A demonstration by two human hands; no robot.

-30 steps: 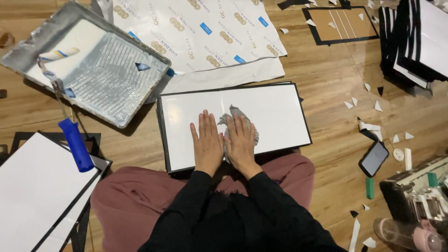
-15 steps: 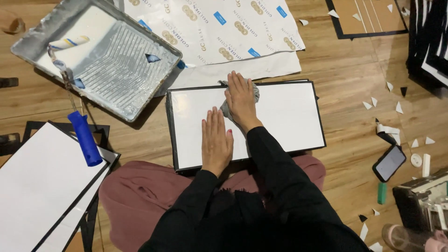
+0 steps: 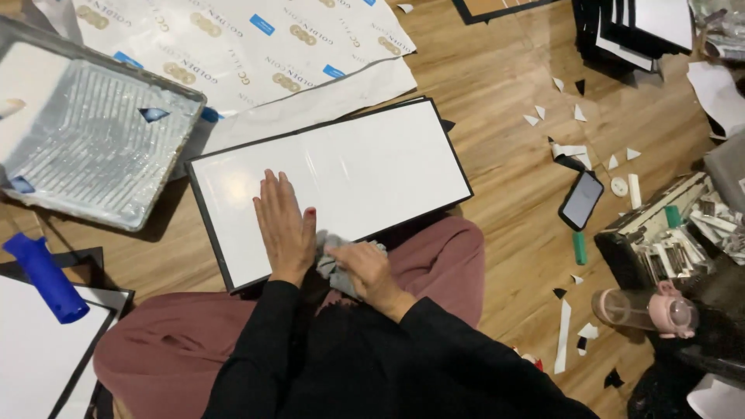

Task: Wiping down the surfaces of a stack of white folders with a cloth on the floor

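Here our left hand (image 3: 285, 226) lies flat on the white board (image 3: 334, 182); our right hand (image 3: 366, 266) grips a grey cloth (image 3: 335, 264) at its near edge, the far part unwiped.

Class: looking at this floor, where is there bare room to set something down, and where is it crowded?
Bare wood floor lies between the white board and the phone. The board's right half is also free. Crowded: paper scraps and the box of parts at right; the paint tray at left.

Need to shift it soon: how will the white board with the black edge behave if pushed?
The white board looks flat and stiff, and would probably slide easily on the smooth wooden floor. Its glossy face seems slippery, and the left hand presses it flat.
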